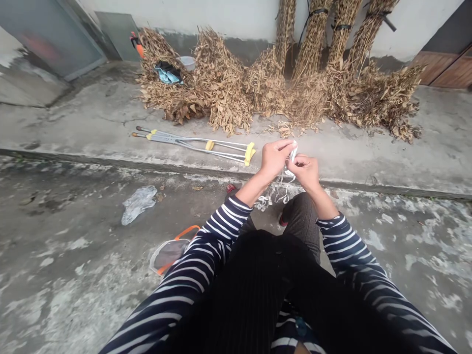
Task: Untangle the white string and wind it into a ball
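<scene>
My left hand [273, 158] and my right hand [307, 170] are held close together in front of me, above the edge of the concrete step. Between them is a narrow white strip [294, 153], and the fingers of both hands are pinched on it. Whether it is flat material or wound cord, I cannot tell. Thin white strings [285, 191] dangle below my hands towards my feet. A loose tangle of white string [263, 202] shows near the ground between my legs. My fingers partly hide the strip.
A pair of crutches [191, 142] with yellow pads lies on the step [92, 130]. Dried plant bundles [224, 83] lean along the wall. A clear plastic bag [139, 204] and an orange-trimmed mesh container [168, 254] are on the ground to my left.
</scene>
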Available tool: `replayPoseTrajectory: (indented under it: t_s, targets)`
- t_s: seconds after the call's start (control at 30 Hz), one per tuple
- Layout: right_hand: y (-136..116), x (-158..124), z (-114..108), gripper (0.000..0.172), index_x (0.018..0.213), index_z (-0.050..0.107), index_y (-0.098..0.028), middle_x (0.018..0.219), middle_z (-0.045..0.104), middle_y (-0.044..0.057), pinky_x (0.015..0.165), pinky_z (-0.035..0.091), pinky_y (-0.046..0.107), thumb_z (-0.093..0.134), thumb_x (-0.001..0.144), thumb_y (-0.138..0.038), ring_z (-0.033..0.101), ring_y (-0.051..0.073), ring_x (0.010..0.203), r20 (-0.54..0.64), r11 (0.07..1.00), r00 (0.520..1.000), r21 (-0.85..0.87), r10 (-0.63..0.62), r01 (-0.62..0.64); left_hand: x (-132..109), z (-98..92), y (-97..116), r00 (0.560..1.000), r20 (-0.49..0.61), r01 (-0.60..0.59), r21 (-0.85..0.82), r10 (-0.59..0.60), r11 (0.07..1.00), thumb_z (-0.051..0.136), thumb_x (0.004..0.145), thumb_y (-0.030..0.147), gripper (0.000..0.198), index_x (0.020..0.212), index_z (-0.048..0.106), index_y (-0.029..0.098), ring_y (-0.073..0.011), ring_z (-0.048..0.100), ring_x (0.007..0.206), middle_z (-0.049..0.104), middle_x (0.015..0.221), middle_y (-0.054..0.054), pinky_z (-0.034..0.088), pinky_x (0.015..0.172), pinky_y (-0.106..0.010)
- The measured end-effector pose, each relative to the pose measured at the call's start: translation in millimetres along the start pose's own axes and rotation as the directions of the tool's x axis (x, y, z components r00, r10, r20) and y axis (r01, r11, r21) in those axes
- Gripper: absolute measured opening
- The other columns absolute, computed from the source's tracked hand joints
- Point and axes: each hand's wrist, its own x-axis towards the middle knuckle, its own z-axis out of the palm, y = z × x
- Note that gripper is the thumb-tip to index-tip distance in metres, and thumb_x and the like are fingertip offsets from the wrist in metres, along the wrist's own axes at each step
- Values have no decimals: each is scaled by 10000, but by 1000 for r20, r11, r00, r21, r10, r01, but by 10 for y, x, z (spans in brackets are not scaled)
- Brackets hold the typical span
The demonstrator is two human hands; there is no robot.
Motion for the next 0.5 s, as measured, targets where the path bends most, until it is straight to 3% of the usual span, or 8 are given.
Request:
replayPoseTrajectory:
  t_s: [0.13, 0.33, 0.5]
  targets:
    - [-35, 19, 13, 344, 466, 477, -219, 549, 437, -13, 579, 291, 296, 648, 705, -399, 391, 128, 573, 8, 999, 1000, -51, -18, 18, 17, 12, 90, 1000, 0, -4, -17, 4, 1000, 790, 768, 209, 44, 801, 811, 188, -181, 691, 894, 772, 891, -33, 519, 856, -300]
    - [-91, 89, 28, 332, 477, 476, -216, 553, 446, -10, 579, 291, 301, 653, 710, -372, 388, 127, 566, 72, 990, 995, -120, -62, 70, 135, 8, 234, 999, -9, -37, -34, 37, 999, 770, 803, 179, 39, 802, 809, 178, -165, 668, 860, 742, 868, -37, 520, 797, -298]
    - [-151, 65, 86, 384, 455, 502, -210, 539, 442, -13, 557, 267, 293, 690, 697, -442, 378, 120, 556, 135, 998, 991, -63, 6, 3, 251, -37, 367, 999, 17, -43, -72, 44, 997, 766, 837, 216, 58, 865, 811, 192, -158, 645, 833, 704, 801, -23, 519, 736, -288]
